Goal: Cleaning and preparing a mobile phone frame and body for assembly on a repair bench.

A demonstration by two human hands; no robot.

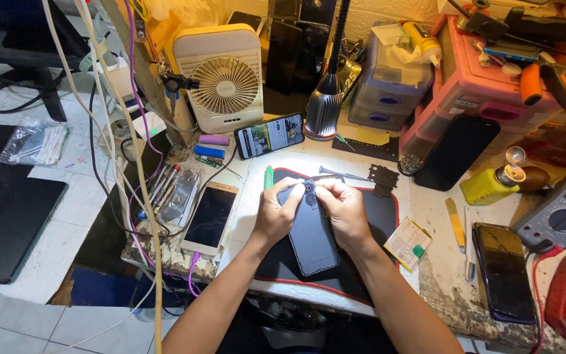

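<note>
Head view: dark slim rectangular phone (pixel 311 229) back-up on black red-edged mat (pixel 378 210), tabletop centre. Left hand (pixel 276 211) and right hand (pixel 346 211) pinch its camera end; fingertips hide what's there.

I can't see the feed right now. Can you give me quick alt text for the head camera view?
Both hands, left and right, pinch at the camera end of a dark phone lying back-up on a red-edged black mat under a lamp. Around it: a fan, a gold phone, a multimeter.
</note>
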